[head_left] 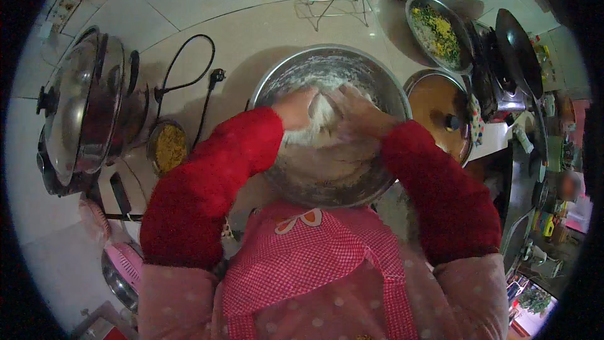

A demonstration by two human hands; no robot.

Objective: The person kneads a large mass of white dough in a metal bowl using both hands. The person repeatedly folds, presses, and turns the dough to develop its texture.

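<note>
White dough (321, 127) sits in the middle of the big metal bowl (384, 85), with the left hand (296, 107) pressing at its nine o'clock side and the right hand (357, 112) at three o'clock, both curled on it.

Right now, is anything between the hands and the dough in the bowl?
Nothing visible. The left hand and right hand both rest directly on the dough, pressed together over it inside the steel bowl. No tool, lid or cloth lies between them.
</note>
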